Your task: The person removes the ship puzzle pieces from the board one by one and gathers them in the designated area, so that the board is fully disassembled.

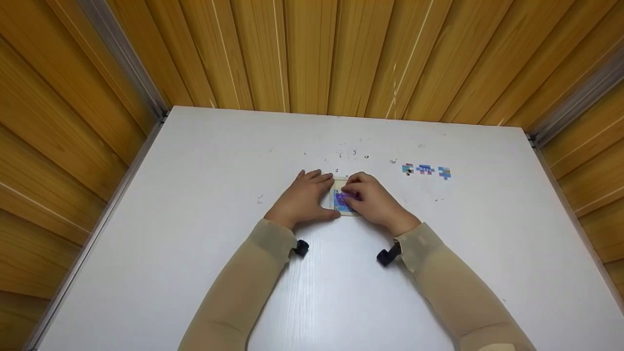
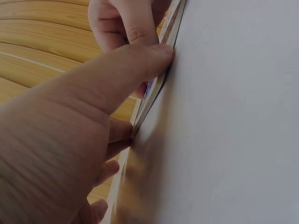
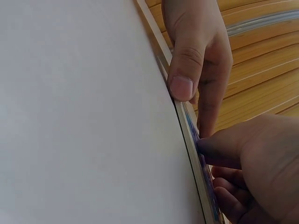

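Observation:
A small pale-rimmed puzzle tray (image 1: 340, 179) lies on the white table, its lower part filled with blue and purple picture. My left hand (image 1: 305, 197) steadies it from the left with fairly straight fingers. The left thumb (image 2: 149, 58) presses the tray's near edge, and the fingertips touch its far left side. Over the tray's right part, my right hand (image 1: 375, 199) pinches a purple puzzle piece (image 1: 352, 195) between thumb and curled fingers. Those fingers hide much of the piece, low against the tray in the right wrist view.
To the right of the tray lie three loose jigsaw pieces: one multicoloured (image 1: 407, 169), one blue and purple (image 1: 425, 169), one blue (image 1: 444, 172). Small dark marks dot the table (image 1: 219, 161) beyond the tray. Wood-look panels (image 1: 312, 58) stand behind and at both sides.

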Action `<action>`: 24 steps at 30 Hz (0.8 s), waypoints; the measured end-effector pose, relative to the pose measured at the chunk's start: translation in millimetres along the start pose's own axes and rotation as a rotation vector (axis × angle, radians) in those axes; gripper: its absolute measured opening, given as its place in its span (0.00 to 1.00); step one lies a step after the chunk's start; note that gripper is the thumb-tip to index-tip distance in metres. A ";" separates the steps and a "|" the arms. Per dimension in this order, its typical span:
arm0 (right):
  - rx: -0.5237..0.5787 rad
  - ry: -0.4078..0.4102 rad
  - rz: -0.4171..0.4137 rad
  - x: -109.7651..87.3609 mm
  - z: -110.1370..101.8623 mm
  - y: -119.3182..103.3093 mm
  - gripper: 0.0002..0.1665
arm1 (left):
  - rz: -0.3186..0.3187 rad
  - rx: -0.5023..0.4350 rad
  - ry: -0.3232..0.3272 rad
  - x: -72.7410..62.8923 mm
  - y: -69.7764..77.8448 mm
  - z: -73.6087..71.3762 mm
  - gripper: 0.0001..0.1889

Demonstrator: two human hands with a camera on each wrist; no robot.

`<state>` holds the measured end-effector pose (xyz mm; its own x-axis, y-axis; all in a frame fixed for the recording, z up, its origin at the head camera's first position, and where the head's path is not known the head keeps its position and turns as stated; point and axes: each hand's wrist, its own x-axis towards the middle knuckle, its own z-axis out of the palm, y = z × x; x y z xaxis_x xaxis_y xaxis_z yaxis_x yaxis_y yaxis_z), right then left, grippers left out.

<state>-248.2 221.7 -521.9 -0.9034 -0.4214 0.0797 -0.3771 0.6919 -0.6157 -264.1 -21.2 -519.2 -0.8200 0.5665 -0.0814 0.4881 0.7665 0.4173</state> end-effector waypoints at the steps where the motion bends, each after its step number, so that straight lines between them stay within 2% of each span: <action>1: 0.001 0.000 0.003 0.1 -0.1 -0.3 0.19 | 0.000 0.000 -0.001 0.1 -0.1 0.1 0.53; 14: 0.018 0.015 0.030 2.4 0.8 -0.8 0.16 | 0.007 0.009 -0.003 1.7 -2.3 1.1 0.54; 24: 0.030 0.017 0.027 0.8 -0.6 -3.3 0.14 | 0.004 -0.020 0.004 0.6 -1.3 0.9 0.54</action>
<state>-247.9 219.5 -519.4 -0.9164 -0.3930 0.0758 -0.3466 0.6848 -0.6410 -265.0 -21.6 -520.6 -0.8195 0.5681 -0.0758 0.4851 0.7580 0.4360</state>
